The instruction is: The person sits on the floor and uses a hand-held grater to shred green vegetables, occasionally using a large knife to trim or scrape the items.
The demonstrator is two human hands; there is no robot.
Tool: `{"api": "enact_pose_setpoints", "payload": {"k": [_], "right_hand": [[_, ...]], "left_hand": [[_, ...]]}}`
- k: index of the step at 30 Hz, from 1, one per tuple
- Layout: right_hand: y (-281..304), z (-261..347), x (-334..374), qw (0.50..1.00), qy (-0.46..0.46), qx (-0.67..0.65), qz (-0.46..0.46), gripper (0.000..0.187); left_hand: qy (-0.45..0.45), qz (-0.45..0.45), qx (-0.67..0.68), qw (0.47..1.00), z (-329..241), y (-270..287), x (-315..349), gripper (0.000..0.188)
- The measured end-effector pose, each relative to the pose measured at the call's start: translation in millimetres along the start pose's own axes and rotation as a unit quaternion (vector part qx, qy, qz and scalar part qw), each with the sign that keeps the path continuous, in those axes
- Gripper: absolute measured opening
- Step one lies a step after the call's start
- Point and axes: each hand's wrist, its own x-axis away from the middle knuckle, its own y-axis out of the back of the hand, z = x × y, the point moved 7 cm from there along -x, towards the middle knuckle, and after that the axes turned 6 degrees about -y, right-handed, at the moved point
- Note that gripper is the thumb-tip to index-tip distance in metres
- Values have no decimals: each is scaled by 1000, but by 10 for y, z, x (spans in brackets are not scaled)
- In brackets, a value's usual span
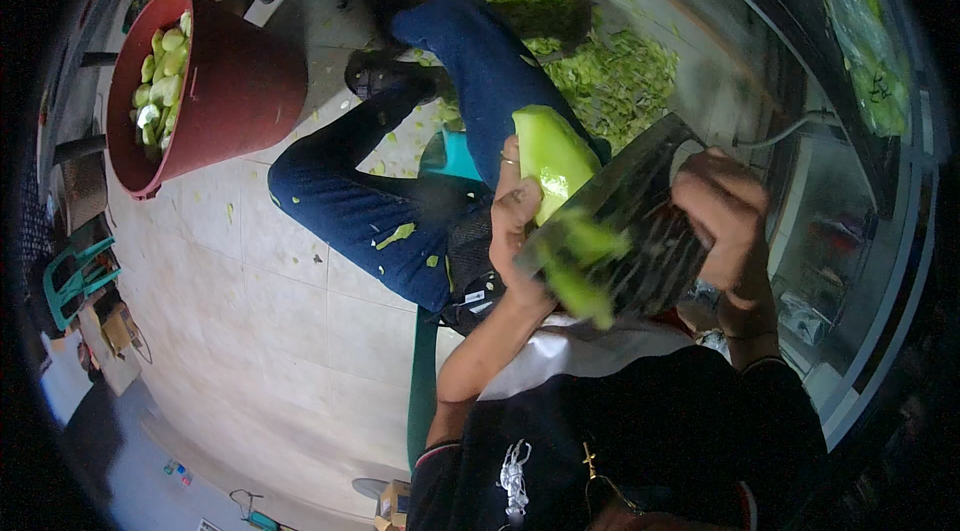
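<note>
My left hand (515, 221) is closed around a peeled pale-green fruit (555, 159), its thumb and fingers gripping the near side. The exact kind of fruit is hard to tell; it is long and wet-looking. In my right hand (728, 211) is a cleaver (655, 206), with the fingers wrapped about its hidden handle. The broad dark blade stands tilted close to the fruit's right side and covers part of it. Green slivers (585, 266), smeared by motion, show against the lower left of the blade.
A large red bucket (240, 96) of peeled green fruits stands at the left. Beyond my knees is a dark bowl (560, 16) with green pieces, beside a heap of green shavings (625, 76) on the floor. A bagged green bundle (865, 51) lies on the right-hand ledge.
</note>
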Motion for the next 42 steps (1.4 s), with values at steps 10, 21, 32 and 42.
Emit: {"api": "enact_pose_setpoints", "payload": {"k": [10, 21, 32, 42], "right_hand": [[-180, -420, 23, 993, -103, 54, -18, 25], [-75, 137, 36, 999, 45, -15, 14, 25], [-176, -51, 12, 999, 22, 37, -4, 25], [-43, -285, 51, 998, -61, 18, -15, 23]], "left_hand": [[-37, 87, -2, 996, 49, -2, 37, 55], [33, -69, 14, 997, 46, 104, 6, 58], [-46, -99, -22, 994, 7, 216, 4, 62], [-50, -4, -13, 999, 5, 54, -25, 59]]}}
